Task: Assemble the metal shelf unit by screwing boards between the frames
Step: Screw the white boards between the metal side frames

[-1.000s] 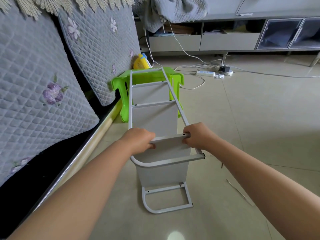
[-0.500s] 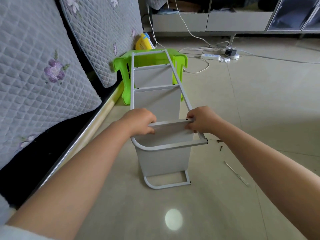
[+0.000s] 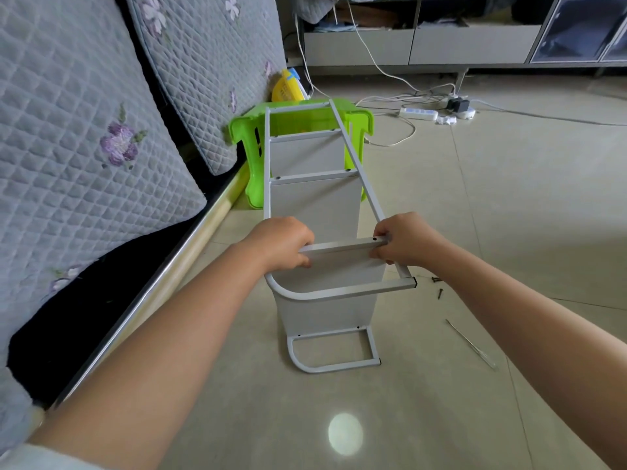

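Hands, left (image 3: 281, 244) and right (image 3: 403, 240), grip one board (image 3: 342, 254) between two frames (image 3: 339, 293); seemingly two screws (image 3: 437, 286) nearby.

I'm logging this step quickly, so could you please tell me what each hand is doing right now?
Left hand: grips the left end of the flat grey metal shelf board.
Right hand: grips the board's right end.
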The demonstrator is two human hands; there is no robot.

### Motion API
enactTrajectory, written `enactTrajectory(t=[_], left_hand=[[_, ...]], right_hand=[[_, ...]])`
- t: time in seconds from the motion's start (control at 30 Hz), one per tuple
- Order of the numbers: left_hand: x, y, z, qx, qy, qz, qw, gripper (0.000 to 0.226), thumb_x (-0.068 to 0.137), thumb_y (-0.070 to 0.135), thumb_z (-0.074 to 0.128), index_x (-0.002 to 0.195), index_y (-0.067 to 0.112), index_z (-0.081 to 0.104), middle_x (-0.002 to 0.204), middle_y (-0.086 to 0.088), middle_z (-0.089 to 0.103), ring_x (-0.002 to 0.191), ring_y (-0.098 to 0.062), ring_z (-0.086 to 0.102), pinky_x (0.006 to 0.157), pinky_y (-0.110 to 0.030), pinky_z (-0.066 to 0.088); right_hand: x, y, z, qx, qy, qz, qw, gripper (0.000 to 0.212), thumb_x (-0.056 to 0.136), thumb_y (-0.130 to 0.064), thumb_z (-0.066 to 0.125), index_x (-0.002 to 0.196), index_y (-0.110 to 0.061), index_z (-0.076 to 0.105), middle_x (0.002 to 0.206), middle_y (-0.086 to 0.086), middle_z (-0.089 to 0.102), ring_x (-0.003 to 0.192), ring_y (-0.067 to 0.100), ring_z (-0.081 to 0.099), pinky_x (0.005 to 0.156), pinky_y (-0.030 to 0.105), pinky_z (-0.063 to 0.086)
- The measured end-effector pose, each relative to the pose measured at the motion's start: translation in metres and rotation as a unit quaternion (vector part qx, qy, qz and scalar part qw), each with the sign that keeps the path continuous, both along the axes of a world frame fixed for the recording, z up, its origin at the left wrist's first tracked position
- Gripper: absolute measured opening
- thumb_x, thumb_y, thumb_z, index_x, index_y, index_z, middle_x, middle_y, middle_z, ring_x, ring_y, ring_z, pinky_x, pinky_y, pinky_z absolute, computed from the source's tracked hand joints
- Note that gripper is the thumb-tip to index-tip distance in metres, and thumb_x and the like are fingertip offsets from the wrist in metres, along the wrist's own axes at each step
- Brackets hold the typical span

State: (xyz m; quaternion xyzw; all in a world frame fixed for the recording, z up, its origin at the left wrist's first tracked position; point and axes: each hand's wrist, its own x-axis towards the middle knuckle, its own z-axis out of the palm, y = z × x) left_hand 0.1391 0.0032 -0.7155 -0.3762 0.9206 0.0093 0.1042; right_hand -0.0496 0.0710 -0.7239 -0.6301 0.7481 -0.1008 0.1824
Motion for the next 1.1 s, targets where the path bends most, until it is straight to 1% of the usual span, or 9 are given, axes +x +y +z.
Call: enactTrajectory(t=[0.17,0.33,0.43,0.67,0.77,0.83,0.93,1.0,1.1], left_hand=[[0.0000,0.0028,0.0018,0.005,-0.006,0.005,1.000,0.026,0.089,0.035,0.058,0.092,0.009,0.057,0.085,-0.008,0.051,0.093,-0.029,0.055,0.067,-0.028,0.035],[-0.0001,0.0038,0.0032,0.007,-0.010,0.008,1.000,0.027,0.089,0.035,0.057,0.091,0.009,0.057,0.078,-0.005,0.049,0.093,-0.030,0.055,0.069,-0.029,0.038],[-0.0002,0.0043,0.0040,0.009,-0.008,0.006,1.000,0.026,0.089,0.035,0.057,0.092,0.009,0.057,0.092,-0.010,0.058,0.093,-0.030,0.056,0.067,-0.028,0.035],[0.0006,0.0046,0.0028,0.008,-0.012,0.002,1.000,0.024,0.089,0.035,0.058,0.085,0.012,0.054,0.066,0.002,0.036,0.091,-0.030,0.056,0.065,-0.028,0.034],[0.0001,0.0057,0.0041,0.004,-0.009,-0.001,1.000,0.024,0.089,0.035,0.058,0.088,0.011,0.056,0.083,-0.007,0.054,0.092,-0.030,0.056,0.067,-0.028,0.036],[-0.0002,0.0059,0.0039,0.001,-0.008,-0.002,1.000,0.024,0.089,0.035,0.058,0.089,0.010,0.057,0.088,-0.009,0.056,0.092,-0.030,0.056,0.066,-0.028,0.035],[-0.0007,0.0065,0.0031,0.005,-0.007,0.001,1.000,0.023,0.089,0.035,0.058,0.086,0.012,0.055,0.068,0.003,0.040,0.091,-0.030,0.056,0.065,-0.027,0.033],[-0.0009,0.0069,0.0035,0.009,-0.005,0.007,1.000,0.024,0.089,0.035,0.058,0.088,0.011,0.056,0.064,0.004,0.034,0.091,-0.030,0.056,0.065,-0.028,0.035],[0.0006,0.0089,0.0040,0.010,0.001,0.013,1.000,0.027,0.090,0.036,0.055,0.087,0.009,0.055,0.079,-0.007,0.054,0.093,-0.030,0.055,0.068,-0.029,0.037]], right_hand=[[-0.0011,0.0008,-0.0005,0.005,-0.005,0.002,1.000,0.020,0.082,-0.019,0.062,0.097,-0.005,0.065,0.093,0.015,0.068,0.080,0.017,0.050,0.054,0.017,0.033],[-0.0011,0.0014,0.0001,0.005,-0.010,0.000,1.000,0.020,0.083,-0.019,0.062,0.097,-0.005,0.064,0.094,0.015,0.067,0.079,0.017,0.049,0.053,0.016,0.032],[-0.0002,0.0014,0.0007,0.004,-0.010,0.001,1.000,0.021,0.083,-0.019,0.062,0.098,-0.004,0.064,0.094,0.015,0.067,0.080,0.017,0.048,0.053,0.015,0.031],[0.0002,0.0032,0.0017,0.006,-0.004,0.002,1.000,0.022,0.083,-0.020,0.062,0.099,-0.004,0.064,0.094,0.015,0.068,0.080,0.017,0.049,0.053,0.016,0.032],[0.0005,0.0035,0.0023,0.005,-0.006,0.001,1.000,0.023,0.083,-0.019,0.062,0.099,-0.003,0.064,0.094,0.016,0.068,0.081,0.019,0.051,0.053,0.016,0.032],[0.0005,0.0035,0.0028,0.007,-0.004,0.002,1.000,0.023,0.083,-0.019,0.062,0.099,-0.003,0.064,0.094,0.016,0.068,0.084,0.022,0.053,0.054,0.015,0.032],[0.0004,0.0035,0.0035,0.009,-0.004,0.003,1.000,0.023,0.083,-0.018,0.062,0.100,-0.005,0.064,0.095,0.015,0.067,0.082,0.017,0.050,0.054,0.014,0.032],[0.0006,0.0036,0.0041,0.010,-0.003,0.002,1.000,0.022,0.083,-0.018,0.061,0.101,-0.005,0.064,0.096,0.014,0.067,0.082,0.017,0.050,0.054,0.014,0.032],[0.0009,0.0044,0.0054,0.006,-0.007,0.004,1.000,0.026,0.083,-0.017,0.061,0.107,-0.007,0.063,0.098,0.014,0.067,0.088,0.023,0.055,0.056,0.021,0.035]])
